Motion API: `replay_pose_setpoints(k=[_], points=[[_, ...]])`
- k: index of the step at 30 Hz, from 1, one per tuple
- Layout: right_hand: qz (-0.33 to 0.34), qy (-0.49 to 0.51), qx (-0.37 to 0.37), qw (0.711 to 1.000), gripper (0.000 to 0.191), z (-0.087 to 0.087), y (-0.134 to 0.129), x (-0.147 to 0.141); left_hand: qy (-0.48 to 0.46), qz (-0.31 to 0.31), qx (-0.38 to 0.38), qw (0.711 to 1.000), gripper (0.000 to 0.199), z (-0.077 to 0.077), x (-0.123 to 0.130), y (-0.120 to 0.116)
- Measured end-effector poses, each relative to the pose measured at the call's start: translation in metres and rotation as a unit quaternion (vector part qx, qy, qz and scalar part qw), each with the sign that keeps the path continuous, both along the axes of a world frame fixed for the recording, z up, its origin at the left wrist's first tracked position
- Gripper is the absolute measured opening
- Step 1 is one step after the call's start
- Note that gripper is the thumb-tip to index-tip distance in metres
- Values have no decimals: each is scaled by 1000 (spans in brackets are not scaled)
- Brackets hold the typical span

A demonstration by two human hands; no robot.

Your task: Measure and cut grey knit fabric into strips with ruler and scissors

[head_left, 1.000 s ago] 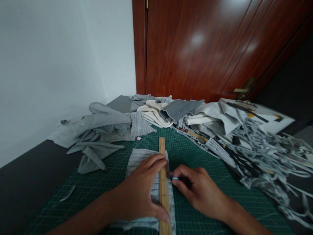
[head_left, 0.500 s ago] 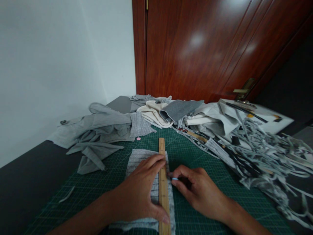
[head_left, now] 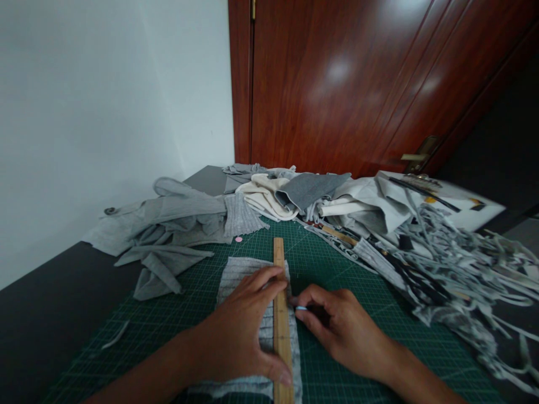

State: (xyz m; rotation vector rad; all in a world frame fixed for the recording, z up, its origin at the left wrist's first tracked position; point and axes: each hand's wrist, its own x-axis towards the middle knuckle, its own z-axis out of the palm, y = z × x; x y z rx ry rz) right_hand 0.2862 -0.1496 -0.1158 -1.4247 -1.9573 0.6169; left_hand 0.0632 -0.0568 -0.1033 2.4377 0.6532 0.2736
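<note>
A strip of grey ribbed knit fabric (head_left: pixel 236 275) lies on the green cutting mat (head_left: pixel 177 336). Lengthwise over its right part runs a wooden ruler (head_left: pixel 278 252). My left hand (head_left: pixel 242 325) is arched over the fabric, pressing the ruler down with its fingertips near the far end and its thumb near the close end. My right hand (head_left: pixel 337 325) is pinched just right of the ruler, at the fabric's right edge. Between its thumb and index finger shows a small light-blue piece (head_left: pixel 301 307), too blurred to name.
Grey garments (head_left: pixel 181 213) are heaped at the left, and folded cream fabric (head_left: pixel 265 193) lies behind the mat. Tangled fabric strips (head_left: pixel 458 258) spread over the right side. A pink disc (head_left: pixel 238 239) and a pale scrap (head_left: pixel 115 335) rest on the mat. A brown door (head_left: pixel 337 84) stands behind.
Hardly anything differs. Both hands, the ruler and the fabric stay in the same place.
</note>
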Motion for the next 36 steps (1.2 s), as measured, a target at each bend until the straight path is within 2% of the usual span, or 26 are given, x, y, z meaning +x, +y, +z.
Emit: replay_pose_setpoints(k=[4,8,16,23,36], points=[[-2,-2,0,1000,9,0,0,-1,4,-10,6,1000,111,1,1,0],[-1,-1,4,1000,8,0,0,0,2,-6,1,1000,113,3,1,-1],[2,6,3,1000,8,1,0,-1,-29,-3,-8,1000,111,-5,-2,1],[3,-3,4,1000,9,1,1,-1,-4,-2,-10,1000,114,1,-1,1],[1,-16,1,1000,9,0,1,0,0,-4,2,1000,112,2,0,0]])
